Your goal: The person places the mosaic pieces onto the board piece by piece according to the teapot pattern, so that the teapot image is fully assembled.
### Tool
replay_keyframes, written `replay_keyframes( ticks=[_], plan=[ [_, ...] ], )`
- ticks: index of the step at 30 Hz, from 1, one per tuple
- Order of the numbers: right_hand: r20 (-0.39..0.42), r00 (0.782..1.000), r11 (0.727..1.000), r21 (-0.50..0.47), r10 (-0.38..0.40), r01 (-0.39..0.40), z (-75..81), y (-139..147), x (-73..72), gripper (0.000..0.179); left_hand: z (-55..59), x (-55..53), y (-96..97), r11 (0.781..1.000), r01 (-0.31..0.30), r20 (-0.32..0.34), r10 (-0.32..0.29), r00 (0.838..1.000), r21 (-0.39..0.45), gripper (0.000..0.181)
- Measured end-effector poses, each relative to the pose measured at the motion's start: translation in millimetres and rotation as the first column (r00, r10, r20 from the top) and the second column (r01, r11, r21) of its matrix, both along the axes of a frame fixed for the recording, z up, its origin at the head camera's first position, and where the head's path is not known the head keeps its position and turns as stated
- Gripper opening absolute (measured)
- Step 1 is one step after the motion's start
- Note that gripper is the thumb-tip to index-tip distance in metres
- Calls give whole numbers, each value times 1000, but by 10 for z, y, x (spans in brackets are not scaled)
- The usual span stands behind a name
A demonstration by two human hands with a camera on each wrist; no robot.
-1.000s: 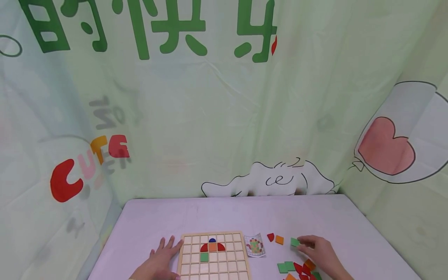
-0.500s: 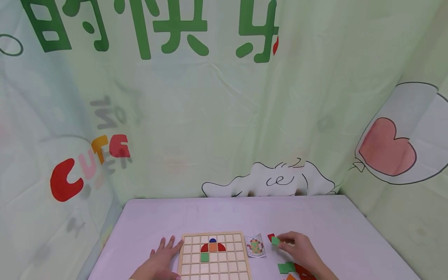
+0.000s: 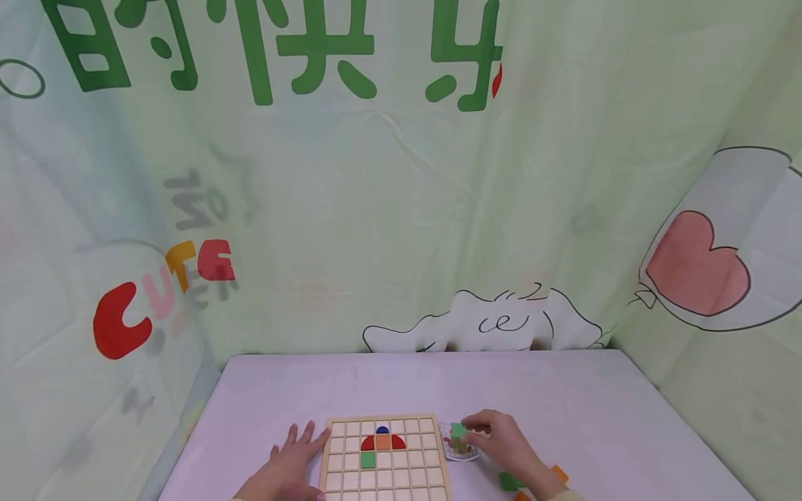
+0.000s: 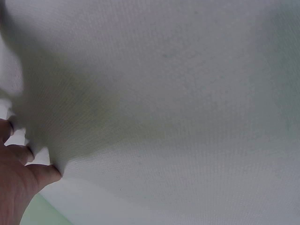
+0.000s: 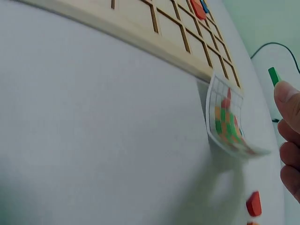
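Note:
A green square tile (image 3: 459,430) is pinched between the thumb and fingers of my right hand (image 3: 504,440), held over a printed pattern card (image 3: 462,452). That hand and the tile's edge also appear at the right of the right wrist view. Fingers spread, my left hand (image 3: 291,465) rests at the left edge of a wooden grid board (image 3: 415,459). On the board lie a blue piece (image 3: 382,430), an orange square (image 3: 383,442) between two red curved pieces (image 3: 367,443), and a green square (image 3: 367,459). The left wrist view shows mostly pale cloth beside the left fingers.
Green tiles (image 3: 510,480) and orange tiles (image 3: 560,474) lie near the right forearm, which hides part of the pile. A red piece (image 5: 254,204) sits beyond the card in the right wrist view. A printed curtain (image 3: 313,209) stands behind the pale table (image 3: 282,383).
My right hand has carried the green tile leftward from beside the loose pieces to over the pattern card. The left hand and the pieces on the board have stayed put.

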State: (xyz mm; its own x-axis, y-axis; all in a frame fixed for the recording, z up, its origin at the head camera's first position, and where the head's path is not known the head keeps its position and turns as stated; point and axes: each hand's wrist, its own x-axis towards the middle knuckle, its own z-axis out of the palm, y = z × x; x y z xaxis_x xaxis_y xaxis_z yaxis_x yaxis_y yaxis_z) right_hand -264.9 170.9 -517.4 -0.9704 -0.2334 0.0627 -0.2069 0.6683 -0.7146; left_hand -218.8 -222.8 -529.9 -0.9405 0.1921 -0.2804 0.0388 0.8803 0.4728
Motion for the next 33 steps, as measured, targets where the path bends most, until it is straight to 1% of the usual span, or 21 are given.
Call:
replay_keyframes(
  ticks=[6, 8, 12, 15, 17, 19, 21, 24, 27, 31, 33],
  plan=[
    [8, 995, 994, -46, 98, -97, 20, -169, -9, 24, 0, -4, 11, 1000, -8, 7, 8, 1000, -5, 104],
    [25, 993, 993, -52, 112, -110, 25, -231, -10, 25, -3, -3, 14, 1000, -15, 8, 15, 1000, -7, 105],
    [48, 993, 994, -24, 112, -111, 19, -363, -12, 24, -4, -6, 24, 1000, -27, 17, 27, 1000, -3, 105],
    [36, 989, 989, -22, 144, -144, -3, -464, -7, 24, -2, -18, 31, 999, -42, 36, 42, 998, -3, 106],
    [45, 984, 985, -31, 169, -168, -3, -530, 1, 23, 1, -27, 36, 999, -52, 52, 52, 997, -2, 106],
    [52, 980, 981, -36, 192, -190, -20, -595, 8, 23, -1, -25, 32, 999, -48, 46, 48, 998, 1, 106],
    [59, 978, 979, -37, 202, -200, -29, -656, 18, 23, 0, -16, 28, 999, -40, 35, 40, 999, 7, 106],
    [39, 975, 975, -30, 221, -220, -49, -738, 40, 23, 2, -2, 21, 1000, -25, 15, 25, 1000, 8, 106],
    [35, 974, 974, -12, 226, -226, -74, -809, 56, 23, 3, 3, 18, 1000, -20, 10, 20, 1000, 3, 105],
    [91, 973, 977, -1, 210, -211, -107, -891, 62, 23, 8, 7, 17, 1000, -15, 6, 15, 1000, 0, 105],
    [106, 973, 978, 15, 207, -210, -124, -927, 62, 23, 21, 10, 19, 1000, -15, 8, 15, 1000, -1, 105]
  ],
)
